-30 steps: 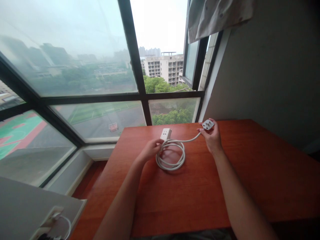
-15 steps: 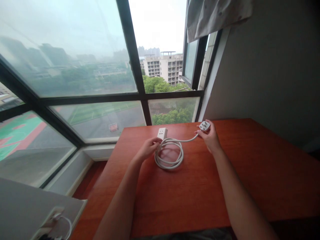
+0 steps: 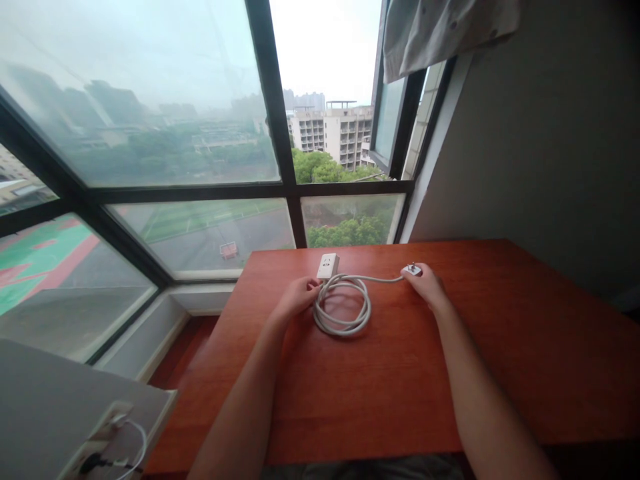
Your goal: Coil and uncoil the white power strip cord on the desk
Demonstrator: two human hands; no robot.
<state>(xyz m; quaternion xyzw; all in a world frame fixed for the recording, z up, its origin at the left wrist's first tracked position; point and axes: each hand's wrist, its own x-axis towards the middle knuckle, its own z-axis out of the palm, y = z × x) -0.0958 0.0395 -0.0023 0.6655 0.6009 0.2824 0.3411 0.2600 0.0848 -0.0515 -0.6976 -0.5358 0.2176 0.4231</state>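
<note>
A white extension cord (image 3: pixel 345 331) lies on the reddish-brown table (image 3: pixel 360 393), its cable wound in several loops. At the far side of the coil is its socket block (image 3: pixel 327 266), face up. My left hand (image 3: pixel 299 296) is closed at the coil's left edge, fingers curled at the cable close to the block; the fingertips are partly hidden. Over to the right, my right hand (image 3: pixel 425 283) grips the white plug (image 3: pixel 412 269), its metal pins pointing up. From the plug a stretch of cable runs left to the coil, low over the tabletop.
Dark-framed windows (image 3: pixel 295 193) stand behind the table's far edge, one pane tilted outward at the right. A grey curtain (image 3: pixel 445 33) hangs above. At lower left, a low wall (image 3: pixel 70 393) carries wall sockets (image 3: pixel 113 420) with plugged-in cables.
My right hand has lowered the plug to the tabletop and turned it so the pins point up rather than toward me. The left hand stays at the coil. The view has shifted slightly.
</note>
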